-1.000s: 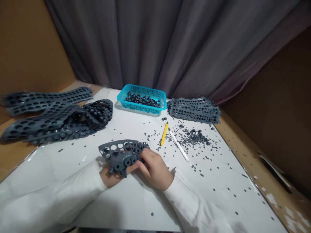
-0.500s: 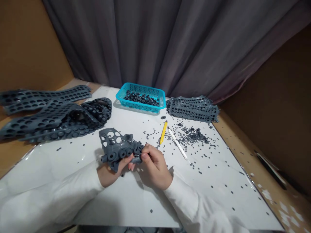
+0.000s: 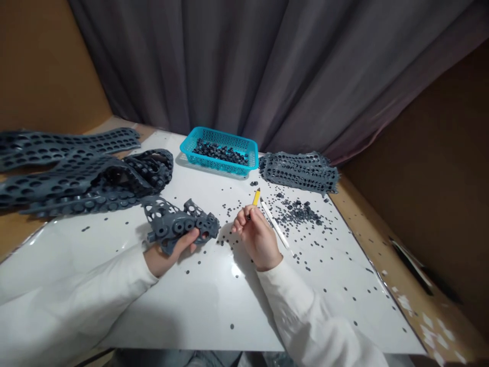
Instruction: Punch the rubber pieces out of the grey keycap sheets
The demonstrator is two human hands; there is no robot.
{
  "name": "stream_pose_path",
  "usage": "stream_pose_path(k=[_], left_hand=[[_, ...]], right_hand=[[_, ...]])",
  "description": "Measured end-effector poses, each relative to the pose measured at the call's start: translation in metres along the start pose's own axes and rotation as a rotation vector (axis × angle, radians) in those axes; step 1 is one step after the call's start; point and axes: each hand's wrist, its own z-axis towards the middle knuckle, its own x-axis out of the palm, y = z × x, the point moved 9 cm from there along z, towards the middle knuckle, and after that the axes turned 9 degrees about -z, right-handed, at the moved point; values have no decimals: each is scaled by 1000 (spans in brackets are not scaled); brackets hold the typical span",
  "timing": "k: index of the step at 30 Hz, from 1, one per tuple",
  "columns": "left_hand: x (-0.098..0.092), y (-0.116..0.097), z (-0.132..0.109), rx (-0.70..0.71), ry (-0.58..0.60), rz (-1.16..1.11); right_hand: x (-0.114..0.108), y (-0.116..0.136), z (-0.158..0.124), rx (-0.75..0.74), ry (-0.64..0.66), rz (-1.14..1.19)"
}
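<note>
My left hand (image 3: 168,257) is closed around a crumpled piece of dark grey rubber sheet (image 3: 175,221) with holes and ring-shaped grommets in it, resting low over the white table (image 3: 214,300). My right hand (image 3: 257,239) is apart from the sheet, to its right. Its fingers are curled in a pinch, and whatever they hold is hidden. The fingertips lie at the near end of a yellow cutter (image 3: 256,197). A white pen (image 3: 275,225) lies just right of that hand.
A turquoise basket (image 3: 214,164) with several small grey rubber parts stands at the back. Long perforated rubber sheets (image 3: 76,173) are piled at the left, a smaller stack (image 3: 300,171) at the back right. Loose grey bits (image 3: 300,211) are scattered over the table.
My right hand has let go of the sheet piece and moved right and away, up to the yellow cutter. My left hand has shifted the sheet piece left and farther from me.
</note>
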Motion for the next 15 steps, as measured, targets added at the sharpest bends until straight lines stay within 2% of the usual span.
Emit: stream_pose_path(k=[4, 11, 15], left_hand=[[9, 0, -1, 13, 108, 1], [4, 6, 0, -20, 15, -10], [1, 19, -1, -144, -87, -82]], right_hand=[[4, -14, -4, 152, 35, 136], [18, -31, -12, 313, 140, 251], [23, -33, -14, 376, 173, 320]])
